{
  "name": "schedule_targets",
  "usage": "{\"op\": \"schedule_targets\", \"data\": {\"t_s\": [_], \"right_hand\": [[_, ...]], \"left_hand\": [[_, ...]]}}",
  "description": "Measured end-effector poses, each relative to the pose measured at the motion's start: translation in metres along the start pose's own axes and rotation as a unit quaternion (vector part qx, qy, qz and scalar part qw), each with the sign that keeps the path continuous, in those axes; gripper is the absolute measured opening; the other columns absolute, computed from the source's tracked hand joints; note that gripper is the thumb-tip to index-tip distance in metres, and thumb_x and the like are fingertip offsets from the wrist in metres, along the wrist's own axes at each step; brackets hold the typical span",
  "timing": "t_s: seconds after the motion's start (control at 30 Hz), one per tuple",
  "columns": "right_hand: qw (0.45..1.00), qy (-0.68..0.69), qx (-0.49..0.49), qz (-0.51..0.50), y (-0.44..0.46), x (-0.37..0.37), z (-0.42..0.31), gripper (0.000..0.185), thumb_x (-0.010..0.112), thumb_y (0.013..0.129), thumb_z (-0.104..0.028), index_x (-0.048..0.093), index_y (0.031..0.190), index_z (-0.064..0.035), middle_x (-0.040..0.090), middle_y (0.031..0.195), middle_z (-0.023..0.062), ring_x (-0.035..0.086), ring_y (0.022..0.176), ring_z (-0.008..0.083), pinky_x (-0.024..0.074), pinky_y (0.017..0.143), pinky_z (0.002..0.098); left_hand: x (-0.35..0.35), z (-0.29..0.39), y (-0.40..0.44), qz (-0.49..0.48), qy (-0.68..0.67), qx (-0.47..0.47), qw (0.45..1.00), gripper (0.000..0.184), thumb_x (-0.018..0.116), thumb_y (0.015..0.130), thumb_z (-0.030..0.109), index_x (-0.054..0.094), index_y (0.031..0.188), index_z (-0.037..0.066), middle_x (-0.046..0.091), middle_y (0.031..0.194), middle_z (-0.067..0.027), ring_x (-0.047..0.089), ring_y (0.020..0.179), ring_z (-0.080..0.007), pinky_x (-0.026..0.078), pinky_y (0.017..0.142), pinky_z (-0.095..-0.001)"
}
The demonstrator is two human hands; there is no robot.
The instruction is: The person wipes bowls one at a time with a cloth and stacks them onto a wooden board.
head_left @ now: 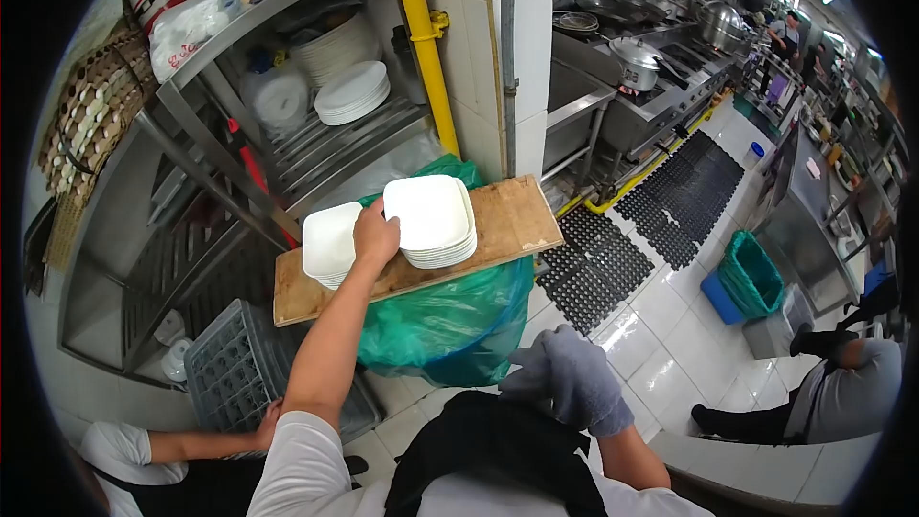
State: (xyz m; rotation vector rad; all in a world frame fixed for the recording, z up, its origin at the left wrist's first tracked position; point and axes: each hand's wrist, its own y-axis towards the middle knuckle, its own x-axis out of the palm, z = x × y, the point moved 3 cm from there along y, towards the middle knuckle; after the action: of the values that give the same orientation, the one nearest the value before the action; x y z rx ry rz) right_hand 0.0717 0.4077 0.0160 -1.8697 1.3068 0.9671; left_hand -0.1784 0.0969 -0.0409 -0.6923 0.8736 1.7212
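Observation:
My left hand is between two stacks of white square dishes, its thumb at the near left edge of the right stack. The fingers are partly hidden in the gap and appear closed on that stack's edge. The left stack touches or nearly touches the same hand. Both stacks rest on a wooden board lying across a bin lined with a green bag. Grey fabric, a glove or cloth, covers my right hand in front of my apron. It is bunched there, and the fingers beneath cannot be made out.
A metal shelf with round white plates stands ahead left. Below it is a grey rack. A person's arm reaches in at lower left; another person's leg is at right. Black mats lie by the stove.

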Motion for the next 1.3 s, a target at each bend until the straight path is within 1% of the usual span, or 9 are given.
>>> {"op": "schedule_targets", "data": {"t_s": [0.07, 0.17, 0.5, 0.57, 0.67, 0.87, 1.0, 1.07, 1.3], "right_hand": [[0.999, 0.021, -0.028, 0.001, -0.001, 0.001, -0.001, 0.053, 0.079, 0.061, -0.012, 0.054, 0.107, -0.0027, 0.056, 0.099, 0.0217, 0.060, 0.092, 0.0425, 0.0511, 0.078, 0.0470], [0.999, 0.024, -0.023, 0.034, 0.001, 0.021, 0.018, 0.043, 0.075, 0.078, -0.035, 0.057, 0.104, -0.0059, 0.058, 0.094, 0.0166, 0.061, 0.091, 0.0384, 0.0516, 0.076, 0.0481], [0.956, 0.279, -0.076, 0.039, 0.000, 0.009, 0.024, 0.048, 0.072, 0.080, -0.018, 0.050, 0.118, -0.0005, 0.057, 0.113, 0.0268, 0.061, 0.101, 0.0459, 0.0510, 0.085, 0.0468], [0.980, 0.170, 0.044, -0.093, -0.008, 0.015, 0.037, 0.043, 0.070, 0.078, -0.011, 0.050, 0.115, -0.0004, 0.058, 0.108, 0.0229, 0.061, 0.102, 0.0451, 0.0507, 0.084, 0.0445], [0.990, 0.141, -0.007, -0.025, -0.012, 0.004, 0.028, 0.039, 0.067, 0.075, -0.004, 0.049, 0.109, -0.0005, 0.058, 0.101, 0.0200, 0.061, 0.096, 0.0424, 0.0501, 0.080, 0.0437], [0.980, 0.035, -0.190, 0.056, 0.005, 0.017, 0.004, 0.034, 0.062, 0.068, 0.007, 0.047, 0.096, -0.0022, 0.055, 0.084, 0.0153, 0.058, 0.081, 0.0348, 0.0448, 0.061, 0.0401], [0.979, 0.131, -0.144, 0.054, 0.014, 0.044, -0.001, 0.031, 0.063, 0.068, 0.004, 0.048, 0.095, -0.0013, 0.053, 0.081, 0.0148, 0.059, 0.073, 0.0339, 0.0437, 0.055, 0.0407], [0.965, -0.104, -0.234, -0.052, 0.018, 0.065, 0.000, 0.044, 0.068, 0.079, -0.008, 0.045, 0.114, 0.0056, 0.059, 0.101, 0.0304, 0.068, 0.073, 0.0406, 0.0568, 0.065, 0.0402], [0.979, -0.104, -0.169, -0.048, 0.019, 0.064, -0.013, 0.038, 0.064, 0.083, -0.005, 0.045, 0.115, 0.0043, 0.060, 0.103, 0.0239, 0.070, 0.075, 0.0341, 0.0553, 0.061, 0.0392]], "left_hand": [[0.017, -0.017, 0.009, -0.039, 0.018, 0.009, 0.999, 0.046, 0.065, 0.080, 0.017, 0.062, 0.126, 0.009, 0.066, 0.111, -0.0216, 0.063, 0.104, -0.0378, 0.050, 0.090, -0.0452], [0.025, -0.018, 0.011, -0.090, 0.032, 0.016, 0.995, 0.051, 0.065, 0.082, 0.021, 0.059, 0.130, 0.008, 0.062, 0.114, -0.0252, 0.058, 0.111, -0.0408, 0.048, 0.094, -0.0478], [-0.067, 0.010, -0.041, -0.012, -0.039, 0.114, 0.993, 0.035, 0.067, 0.086, 0.021, 0.066, 0.115, 0.001, 0.065, 0.111, -0.0212, 0.063, 0.101, -0.0381, 0.052, 0.087, -0.0427], [-0.093, -0.012, -0.054, -0.027, 0.145, 0.214, 0.966, 0.030, 0.063, 0.081, 0.012, 0.068, 0.109, 0.001, 0.065, 0.109, -0.0210, 0.062, 0.100, -0.0390, 0.049, 0.091, -0.0457], [-0.110, -0.048, -0.061, -0.084, 0.255, 0.197, 0.943, 0.031, 0.061, 0.077, 0.012, 0.071, 0.105, 0.006, 0.069, 0.109, -0.0172, 0.064, 0.106, -0.0349, 0.051, 0.090, -0.0444], [-0.111, -0.063, -0.067, -0.128, 0.284, 0.201, 0.929, 0.025, 0.059, 0.074, 0.008, 0.073, 0.095, 0.002, 0.070, 0.094, -0.0191, 0.066, 0.095, -0.0362, 0.052, 0.087, -0.0444], [-0.113, -0.062, -0.061, -0.123, 0.275, 0.243, 0.922, 0.020, 0.059, 0.076, 0.006, 0.071, 0.092, 0.002, 0.068, 0.091, -0.0190, 0.064, 0.093, -0.0368, 0.051, 0.084, -0.0473], [-0.114, -0.061, -0.063, -0.108, 0.239, 0.259, 0.929, 0.015, 0.060, 0.076, 0.006, 0.070, 0.087, 0.002, 0.067, 0.088, -0.0176, 0.064, 0.089, -0.0365, 0.050, 0.082, -0.0485], [-0.122, -0.039, -0.064, -0.161, 0.323, 0.297, 0.884, 0.026, 0.061, 0.073, 0.007, 0.070, 0.096, 0.001, 0.067, 0.094, -0.0177, 0.064, 0.092, -0.0372, 0.052, 0.083, -0.0459]]}}
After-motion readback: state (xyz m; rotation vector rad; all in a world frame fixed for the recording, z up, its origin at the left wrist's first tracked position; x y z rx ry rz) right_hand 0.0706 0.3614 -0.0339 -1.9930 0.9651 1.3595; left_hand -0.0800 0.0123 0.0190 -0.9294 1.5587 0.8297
